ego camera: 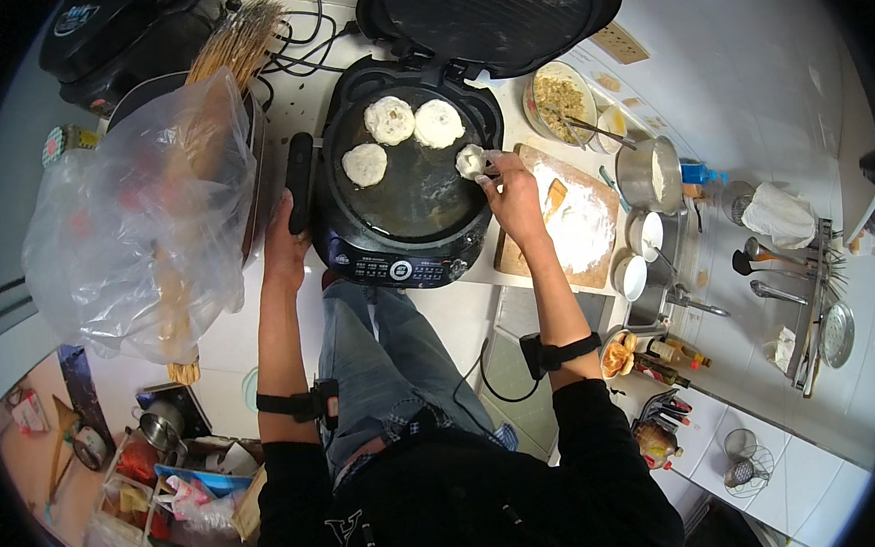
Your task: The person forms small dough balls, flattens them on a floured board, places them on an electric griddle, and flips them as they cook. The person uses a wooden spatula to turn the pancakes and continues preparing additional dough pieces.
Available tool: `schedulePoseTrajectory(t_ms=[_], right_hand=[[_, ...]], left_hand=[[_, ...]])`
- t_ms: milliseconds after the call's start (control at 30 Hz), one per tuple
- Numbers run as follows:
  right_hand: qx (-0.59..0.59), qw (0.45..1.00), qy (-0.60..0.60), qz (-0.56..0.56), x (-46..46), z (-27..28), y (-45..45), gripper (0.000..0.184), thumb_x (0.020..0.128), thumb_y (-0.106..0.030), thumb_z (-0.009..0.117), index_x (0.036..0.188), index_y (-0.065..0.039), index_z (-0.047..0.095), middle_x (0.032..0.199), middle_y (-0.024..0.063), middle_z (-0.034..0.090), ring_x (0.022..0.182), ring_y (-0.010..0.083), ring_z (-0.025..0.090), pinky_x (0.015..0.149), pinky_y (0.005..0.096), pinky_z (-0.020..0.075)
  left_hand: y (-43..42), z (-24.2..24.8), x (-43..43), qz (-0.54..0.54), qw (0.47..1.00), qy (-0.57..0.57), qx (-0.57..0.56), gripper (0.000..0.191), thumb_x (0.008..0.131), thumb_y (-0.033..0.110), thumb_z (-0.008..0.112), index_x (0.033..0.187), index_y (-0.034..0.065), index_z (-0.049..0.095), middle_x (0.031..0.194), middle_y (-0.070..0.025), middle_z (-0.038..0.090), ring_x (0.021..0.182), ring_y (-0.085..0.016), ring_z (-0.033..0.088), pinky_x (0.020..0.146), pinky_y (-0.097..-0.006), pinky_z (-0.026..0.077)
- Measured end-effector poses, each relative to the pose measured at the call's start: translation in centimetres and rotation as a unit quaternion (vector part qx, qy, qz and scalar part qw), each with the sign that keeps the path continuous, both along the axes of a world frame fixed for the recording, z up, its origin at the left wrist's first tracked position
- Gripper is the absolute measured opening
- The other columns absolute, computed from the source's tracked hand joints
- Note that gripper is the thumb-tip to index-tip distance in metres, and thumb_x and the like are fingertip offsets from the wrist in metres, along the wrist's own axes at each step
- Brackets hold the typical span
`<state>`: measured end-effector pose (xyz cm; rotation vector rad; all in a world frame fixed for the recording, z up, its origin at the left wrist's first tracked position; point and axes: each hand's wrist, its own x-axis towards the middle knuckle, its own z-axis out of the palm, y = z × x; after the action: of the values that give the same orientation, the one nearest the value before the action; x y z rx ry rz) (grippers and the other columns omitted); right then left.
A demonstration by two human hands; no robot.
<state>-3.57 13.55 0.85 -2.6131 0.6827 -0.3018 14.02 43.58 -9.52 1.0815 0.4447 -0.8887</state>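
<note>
In the head view, my right hand (511, 194) pinches the edge of a small, gathered dough piece (470, 162) at the right side of the black round pan (421, 195) of an electric griddle. Three pale, flat dough cakes lie on the oiled surface: one at the left (365, 165), one at the upper middle (390, 120) and one beside it (439, 123). My left hand (283, 238) is at the lower end of a black handle (300, 176) left of the pan. Its fingers are partly hidden, so its grip is unclear.
The griddle's lid (497, 14) stands raised behind. On the right are a floured wooden board (508, 258), a bowl of filling (563, 89), a metal pot (631, 175) and a sink (642, 310). A plastic bag (130, 277) and brush (239, 41) crowd the left; cables (312, 70) lie behind.
</note>
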Motion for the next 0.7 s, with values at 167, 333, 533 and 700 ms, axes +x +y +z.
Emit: schedulePoseTrajectory(t_ms=[167, 333, 533, 700], right_hand=[[-0.001, 0.999, -0.020, -0.029, -0.3, 0.7, -0.4, 0.042, 0.080, 0.005, 0.071, 0.121, -0.003, 0.065, 0.096, 0.0151, 0.067, 0.075, 0.0277, 0.068, 0.068, 0.0352, 0.0544], [-0.088, 0.990, 0.047, 0.104, 1.2, 1.0, -1.2, 0.055, 0.072, 0.007, 0.072, 0.124, -0.007, 0.065, 0.121, 0.0148, 0.063, 0.103, 0.0337, 0.063, 0.085, 0.0404, 0.0546], [-0.082, 0.976, 0.163, 0.117, 3.6, 0.2, -1.3, 0.037, 0.070, 0.004, 0.074, 0.105, -0.003, 0.066, 0.119, 0.0140, 0.063, 0.108, 0.0339, 0.062, 0.087, 0.0417, 0.0541], [0.131, 0.989, 0.056, -0.049, 3.4, -0.4, -0.3, 0.022, 0.078, -0.007, 0.080, 0.094, -0.001, 0.067, 0.094, 0.0101, 0.071, 0.076, 0.0218, 0.070, 0.071, 0.0337, 0.0547]], left_hand=[[-0.1, 0.6, -0.1, 0.021, 1.000, 0.007, -0.008, 0.063, 0.092, 0.048, 0.069, 0.143, 0.0138, 0.052, 0.131, -0.0028, 0.061, 0.115, -0.020, 0.058, 0.099, -0.0348, 0.043], [0.0, 1.6, -0.1, -0.019, 1.000, 0.006, 0.000, 0.069, 0.095, 0.050, 0.064, 0.149, 0.0128, 0.044, 0.142, -0.0068, 0.052, 0.126, -0.024, 0.052, 0.106, -0.0390, 0.038], [-0.2, 1.2, -0.1, 0.019, 1.000, 0.006, 0.004, 0.058, 0.091, 0.049, 0.070, 0.137, 0.0164, 0.057, 0.121, 0.0008, 0.064, 0.102, -0.017, 0.059, 0.088, -0.0322, 0.043], [-0.1, 0.8, -0.2, 0.022, 1.000, 0.007, -0.002, 0.060, 0.091, 0.050, 0.070, 0.140, 0.0172, 0.055, 0.126, 0.0006, 0.062, 0.106, -0.017, 0.058, 0.093, -0.0340, 0.042]])
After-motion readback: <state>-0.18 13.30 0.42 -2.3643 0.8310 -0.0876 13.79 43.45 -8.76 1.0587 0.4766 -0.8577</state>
